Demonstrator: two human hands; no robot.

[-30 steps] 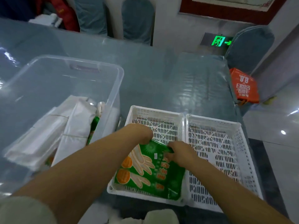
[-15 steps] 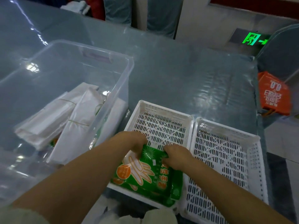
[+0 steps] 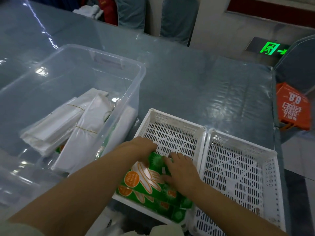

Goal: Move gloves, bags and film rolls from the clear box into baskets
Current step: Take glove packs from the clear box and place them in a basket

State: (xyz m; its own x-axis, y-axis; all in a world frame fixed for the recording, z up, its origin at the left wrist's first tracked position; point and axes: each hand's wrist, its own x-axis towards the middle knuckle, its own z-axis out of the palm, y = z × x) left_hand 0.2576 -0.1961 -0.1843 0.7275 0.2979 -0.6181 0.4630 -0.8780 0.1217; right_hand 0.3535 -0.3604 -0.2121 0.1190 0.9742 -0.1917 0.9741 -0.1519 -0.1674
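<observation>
Green glove packs (image 3: pixel 144 183) printed with orange gloves lie stacked in the near end of the left white basket (image 3: pixel 177 116). My left hand (image 3: pixel 144 148) curls over the top pack's far left corner. Over the same pack's right side my right hand (image 3: pixel 182 171) lies flat, fingers spread. The right white basket (image 3: pixel 238 138) stands against the left one with nothing in it. To the left, the clear box (image 3: pixel 119 62) holds white bag bundles (image 3: pixel 88 133) tied with rubber bands, and something green shows beneath them.
Both baskets and the box sit on a table under a glossy plastic cover (image 3: pixel 187 82). An orange bag (image 3: pixel 293 108) lies past the table's right edge. Covered chairs (image 3: pixel 179 17) stand along the far side.
The top glove pack has gone down flat into the left basket. My right hand has let go of its edge and now lies spread on it. The view has tilted.
</observation>
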